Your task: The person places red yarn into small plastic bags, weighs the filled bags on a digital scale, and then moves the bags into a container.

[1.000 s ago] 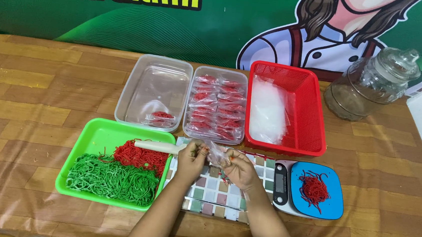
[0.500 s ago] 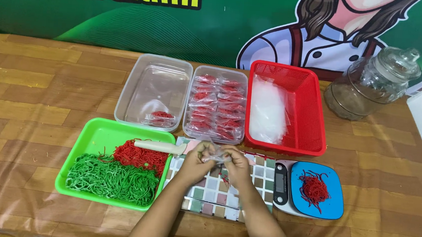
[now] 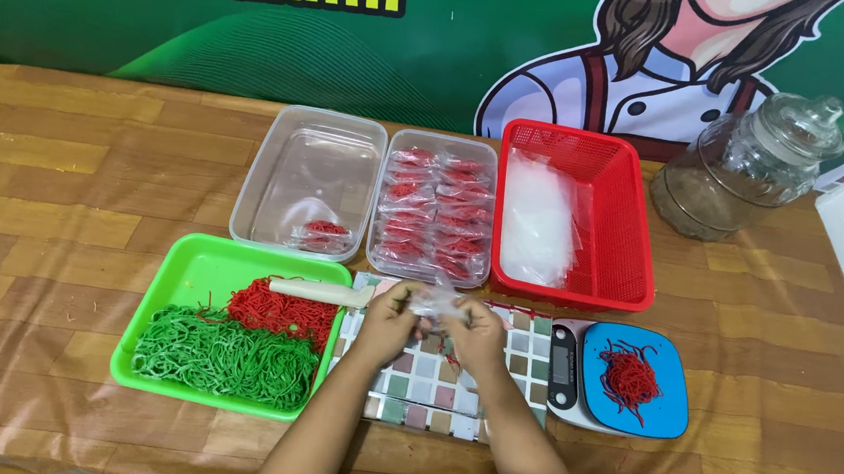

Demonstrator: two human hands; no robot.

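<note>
My left hand point(image 3: 392, 317) and my right hand point(image 3: 475, 331) meet over a checkered board point(image 3: 430, 393) and both pinch a small clear plastic bag point(image 3: 434, 300) between them. The bag looks crumpled; what is inside it cannot be made out. Just left of my left hand a green tray point(image 3: 200, 272) holds red noodles point(image 3: 281, 311) and green noodles point(image 3: 222, 357), with a pale handled tool point(image 3: 317, 291) lying across its rim. To the right of my right hand a small scale with a blue platform point(image 3: 666, 387) carries a little heap of red noodles point(image 3: 629, 376).
Behind the board stand a clear box point(image 3: 297, 172) with one filled packet, a clear box of several red packets point(image 3: 434, 208), and a red basket point(image 3: 624, 223) of empty clear bags. A lidded glass jar point(image 3: 749, 162) sits at the back right. A green banner covers the wall.
My hands have come closer together over the board, and the bag between them has been pulled and bunched tighter. Everything else is where it was.
</note>
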